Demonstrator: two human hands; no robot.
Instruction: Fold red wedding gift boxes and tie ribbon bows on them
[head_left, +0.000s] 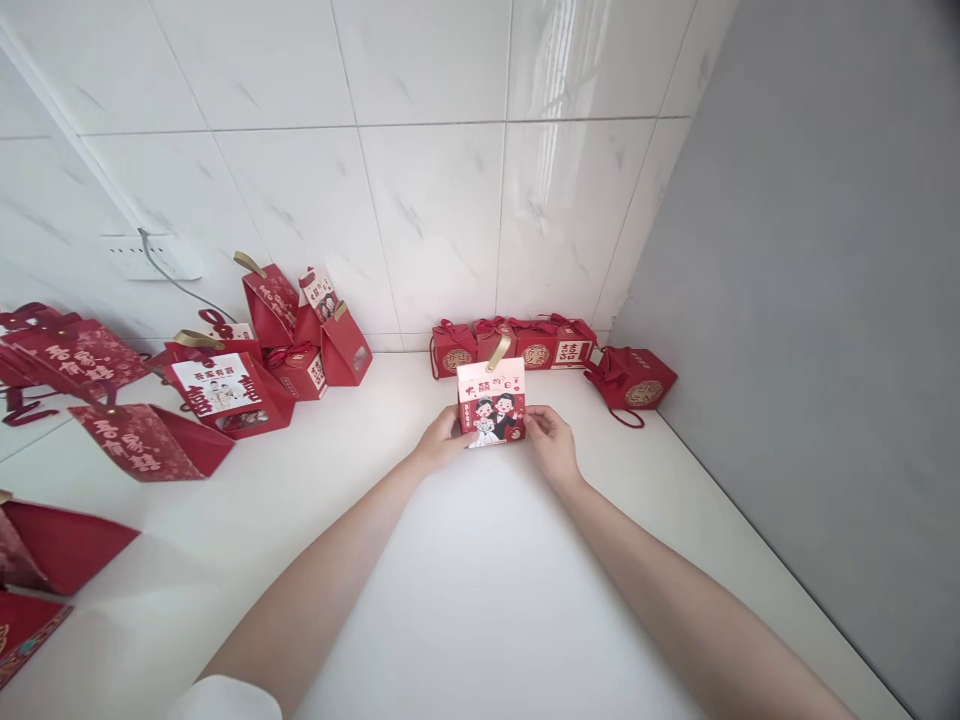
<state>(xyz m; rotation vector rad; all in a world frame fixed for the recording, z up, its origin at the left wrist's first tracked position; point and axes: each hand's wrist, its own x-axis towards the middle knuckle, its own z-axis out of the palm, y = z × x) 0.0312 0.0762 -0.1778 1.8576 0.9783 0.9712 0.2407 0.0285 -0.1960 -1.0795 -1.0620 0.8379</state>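
Between my two hands stands a small pink-and-red gift box (491,402) with a cartoon bride and groom on its front and a gold strap handle on top. My left hand (442,440) grips its lower left side, the thumb lying across the front corner. At the right edge, my right hand (551,440) pinches the box with bent fingers. Just behind it is a row of red cube boxes (536,352) tied with red ribbon. Another red ribboned box (637,380) sits apart, to the right of my right hand.
Several red gift boxes and bags stand on the left, among them a box with a white label (219,385) and a triangular box (150,440). White wall tiles (427,220) rise behind the white table (480,600). A grey panel (810,350) bounds the right side. A cable hangs from a socket (150,257).
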